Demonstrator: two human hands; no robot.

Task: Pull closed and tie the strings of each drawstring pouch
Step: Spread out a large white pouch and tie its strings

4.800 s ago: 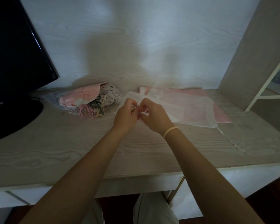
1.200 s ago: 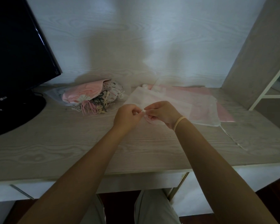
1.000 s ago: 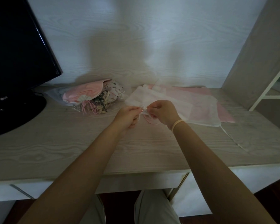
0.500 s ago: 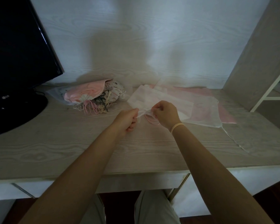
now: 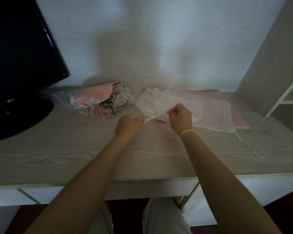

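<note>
Pouch (image 5: 156, 103), sheer white, is lying on the surface (image 5: 57, 149) at centre, its gathered mouth facing the person. Both hands are working its white string (image 5: 150, 118). Left hand (image 5: 128, 124) is curling into a fist around one string end, sitting just left of the mouth. Right hand (image 5: 180, 118) is pinching the other end, hovering over the pouch's near edge. String is running taut between them. A pink cord loop (image 5: 161, 126) is lying just below the string, by the right hand. More flat pouches (image 5: 216, 114), sheer and pink, are lying to the right, touching the one being tied. Done pile (image 5: 102, 100) of bunched pouches is sitting to the left, near the monitor (image 5: 20, 61). A loose white string (image 5: 249, 146) is trailing off the flat stack toward the right edge.
</note>
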